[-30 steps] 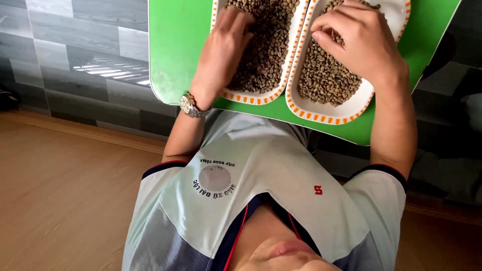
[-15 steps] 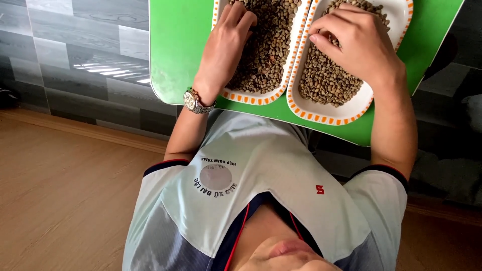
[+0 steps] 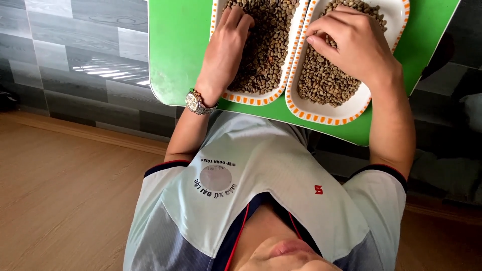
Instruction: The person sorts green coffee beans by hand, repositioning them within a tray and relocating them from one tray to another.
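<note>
- The green plastic table [image 3: 178, 55] with a white rounded edge stands over the person's lap and is the landmark here.
- Two white oblong dishes with orange-dashed rims lie side by side on the green table, touching along their long edges: the left dish [image 3: 253, 96] and the right dish [image 3: 321, 114].
- Both dishes are heaped with pale green-brown raw coffee beans [image 3: 266, 50].
- The left hand [image 3: 226, 45] lies in the left dish along its outer rim. Its fingers are stretched out and pressed together, flat on the beans and gripping nothing.
- One second ago this hand was blurred in motion, with its fingers looser and farther up the dish. Now it is sharp and settled, its fingertips a little nearer the rim.
- A silver metal wristwatch [image 3: 197, 103] on the left wrist hangs just off the near edge of the green table; it has turned slightly since the earliest frame.
- The right hand [image 3: 356, 47] arches over the beans of the right dish, fingers curled and thumb drawn toward the forefinger. Whether a bean is pinched there I cannot tell.
- This hand has barely shifted from the earlier frames.
- The person's light grey shirt [image 3: 266, 170] with dark blue trim fills the space below the green table.
</note>
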